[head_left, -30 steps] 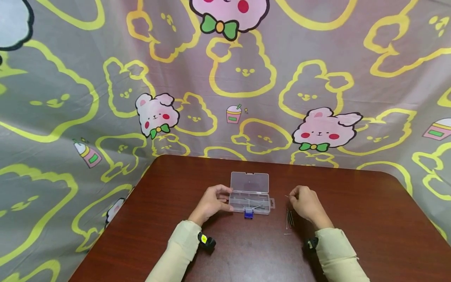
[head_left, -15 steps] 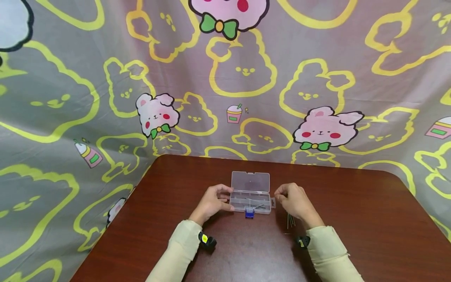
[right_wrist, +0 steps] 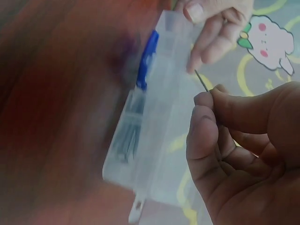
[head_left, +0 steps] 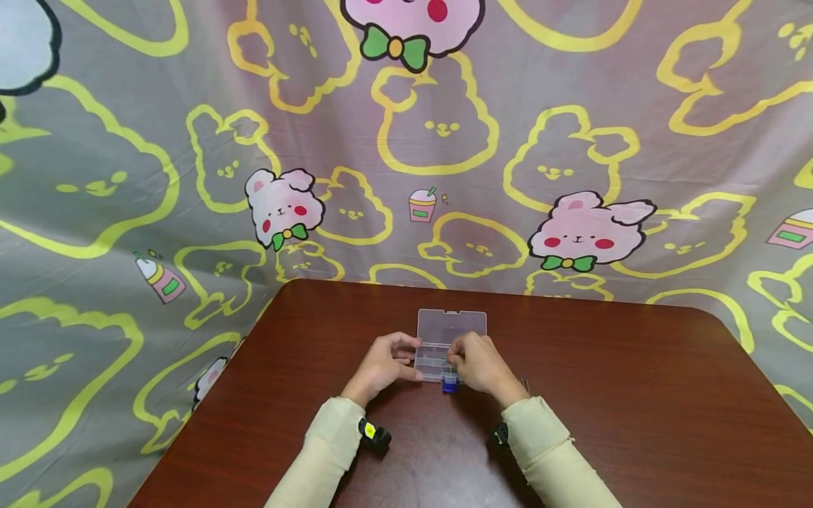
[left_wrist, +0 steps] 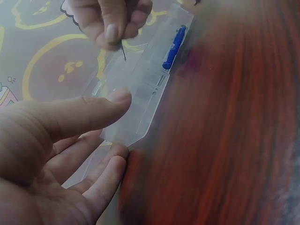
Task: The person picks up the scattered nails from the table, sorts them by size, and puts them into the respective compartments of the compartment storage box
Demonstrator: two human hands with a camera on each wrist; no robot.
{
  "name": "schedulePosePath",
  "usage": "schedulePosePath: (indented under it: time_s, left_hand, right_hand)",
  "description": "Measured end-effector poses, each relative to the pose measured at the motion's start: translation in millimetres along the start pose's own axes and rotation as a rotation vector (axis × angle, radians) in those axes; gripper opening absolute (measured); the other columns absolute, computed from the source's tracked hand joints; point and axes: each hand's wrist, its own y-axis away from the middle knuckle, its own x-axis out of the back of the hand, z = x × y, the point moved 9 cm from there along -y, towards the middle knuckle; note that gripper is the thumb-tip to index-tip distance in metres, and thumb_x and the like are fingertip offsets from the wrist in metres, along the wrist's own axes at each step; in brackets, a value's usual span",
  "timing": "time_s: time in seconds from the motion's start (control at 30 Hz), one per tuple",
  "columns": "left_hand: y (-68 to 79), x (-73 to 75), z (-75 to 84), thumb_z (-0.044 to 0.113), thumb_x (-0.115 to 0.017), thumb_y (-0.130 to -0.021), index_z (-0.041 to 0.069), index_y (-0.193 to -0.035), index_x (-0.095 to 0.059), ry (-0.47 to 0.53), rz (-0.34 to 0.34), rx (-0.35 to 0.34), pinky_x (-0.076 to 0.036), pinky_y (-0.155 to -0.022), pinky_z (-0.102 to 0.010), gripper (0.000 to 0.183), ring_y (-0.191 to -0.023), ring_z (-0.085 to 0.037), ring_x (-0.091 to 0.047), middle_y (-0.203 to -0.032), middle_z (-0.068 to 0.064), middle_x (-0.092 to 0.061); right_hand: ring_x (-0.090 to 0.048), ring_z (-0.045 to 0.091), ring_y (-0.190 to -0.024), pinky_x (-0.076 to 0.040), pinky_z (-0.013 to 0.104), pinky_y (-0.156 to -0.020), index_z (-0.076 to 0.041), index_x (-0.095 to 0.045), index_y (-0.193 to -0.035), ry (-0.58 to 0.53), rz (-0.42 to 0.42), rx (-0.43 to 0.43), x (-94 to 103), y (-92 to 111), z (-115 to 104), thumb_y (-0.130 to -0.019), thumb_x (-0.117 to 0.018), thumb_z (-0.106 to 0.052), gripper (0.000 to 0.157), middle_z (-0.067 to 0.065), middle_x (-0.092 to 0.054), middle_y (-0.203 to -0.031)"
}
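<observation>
A clear plastic compartment box (head_left: 429, 377) lies on the table, its lid (head_left: 449, 323) raised at the back and a blue latch (head_left: 449, 385) at the front. My left hand (head_left: 381, 363) holds the box's left end between thumb and fingers. Above the compartments, my right hand (head_left: 479, 363) pinches a thin metal pin (right_wrist: 202, 81) between thumb and forefinger; its exact kind is too small to tell. Several similar pins (right_wrist: 125, 143) lie in a front compartment, seen in the right wrist view. The right hand hides the box's right end in the head view.
More thin pins (head_left: 524, 384) lie on the brown table (head_left: 635, 381) to the right, mostly hidden by the right wrist. A patterned cloth (head_left: 356, 141) hangs behind the table. The box has a hanging tab (right_wrist: 137, 206) on its right end.
My right hand has moved left with the pin, from the pins on the table to above the box. My left hand has stayed on the box's left end.
</observation>
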Motion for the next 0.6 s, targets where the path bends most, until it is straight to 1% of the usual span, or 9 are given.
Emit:
schedulePosePath:
  time_s: [0.1, 0.27, 0.37, 0.47, 0.6]
  left_hand:
    - [-0.1, -0.9, -0.5, -0.015, -0.088, -0.064, -0.006, -0.116, -0.066, -0.008, -0.002, -0.017, -0.055, -0.089, -0.04, 0.057, -0.1, -0.031, -0.067, -0.124, -0.018, -0.066]
    - [0.3, -1.9, -1.8, -0.014, -0.088, -0.064, -0.005, -0.116, -0.067, -0.012, -0.001, -0.011, -0.056, -0.088, -0.04, 0.056, -0.101, -0.03, -0.066, -0.125, -0.016, -0.066]
    - [0.2, -2.3, -1.6, -0.013, -0.088, -0.065, -0.005, -0.116, -0.067, -0.013, -0.005, -0.007, -0.055, -0.088, -0.039, 0.056, -0.101, -0.03, -0.066, -0.126, -0.015, -0.066]
    - [0.1, -1.5, -0.9, -0.013, -0.088, -0.065, -0.004, -0.116, -0.067, -0.014, -0.004, -0.008, -0.056, -0.088, -0.04, 0.056, -0.101, -0.031, -0.066, -0.126, -0.015, -0.066]
    - [-0.1, 0.6, -0.8, -0.012, -0.089, -0.065, -0.004, -0.116, -0.068, -0.009, 0.003, -0.004, -0.056, -0.087, -0.04, 0.056, -0.102, -0.032, -0.066, -0.126, -0.014, -0.066]
  right_hand:
    - [-0.048, 0.01, -0.056, -0.043, 0.028, -0.055, -0.007, -0.068, -0.073, 0.01, -0.019, 0.002, -8.7, -3.3, -2.4, -0.09, -0.067, 0.005, 0.02, -0.005, -0.053, -0.062]
    - [-0.048, 0.011, -0.057, -0.043, 0.029, -0.055, -0.007, -0.069, -0.075, 0.005, -0.014, 0.018, -14.1, -5.5, -4.7, -0.091, -0.068, 0.002, 0.018, -0.005, -0.054, -0.064]
    - [-0.049, 0.011, -0.057, -0.043, 0.029, -0.055, -0.006, -0.07, -0.08, -0.016, -0.003, 0.023, -11.7, -4.3, -4.3, -0.092, -0.068, 0.0, 0.014, -0.006, -0.056, -0.066]
    - [-0.048, 0.012, -0.056, -0.042, 0.029, -0.053, -0.006, -0.072, -0.083, -0.037, 0.008, 0.008, -5.9, -2.5, -0.2, -0.093, -0.069, -0.002, 0.011, -0.004, -0.057, -0.066]
    - [-0.048, 0.012, -0.057, -0.042, 0.029, -0.053, -0.007, -0.072, -0.083, -0.038, 0.022, -0.006, 5.2, 1.0, 5.5, -0.092, -0.07, -0.001, 0.011, -0.003, -0.058, -0.066]
